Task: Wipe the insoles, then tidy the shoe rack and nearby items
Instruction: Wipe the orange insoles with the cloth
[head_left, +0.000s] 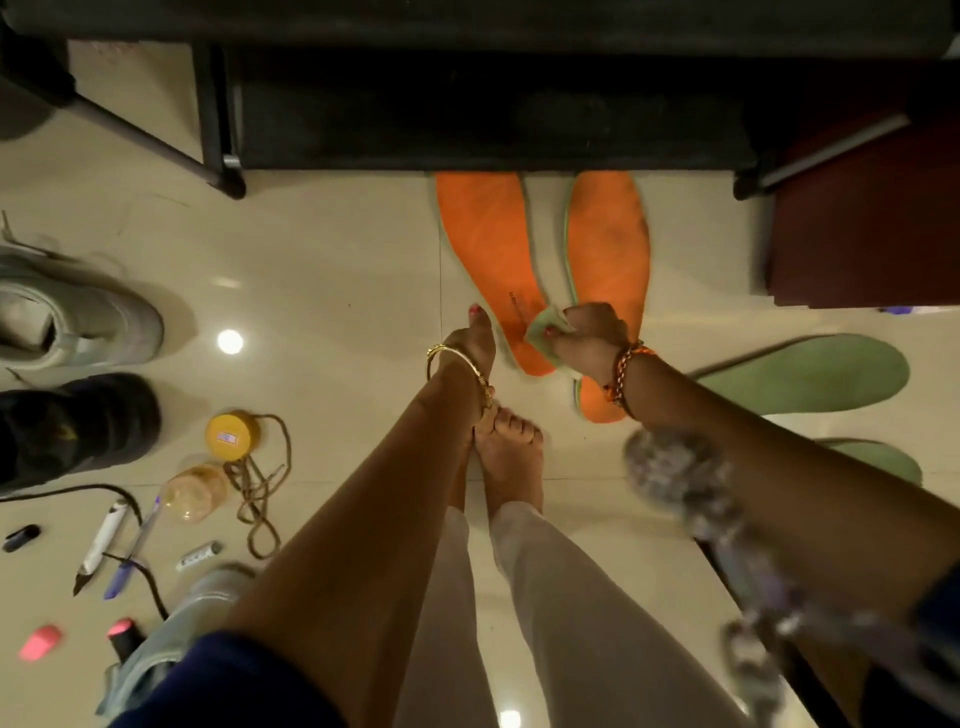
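Two orange insoles lie side by side on the tiled floor, toes touching the front edge of the black shoe rack (493, 124). The right hand (587, 338) has its grip clamped on a pale green cloth (545, 327), pressed where the left orange insole (493, 260) and the right orange insole (608, 249) meet. The left hand (475, 338) hangs just beside, fingers straight, holding nothing. Two green insoles (810, 374) lie toward the floor's right edge. At the left edge sit a grey sneaker (72, 317), a black shoe (78, 426), a yellow-capped bottle (213, 467), brown cord (260, 493) and pens (101, 540)
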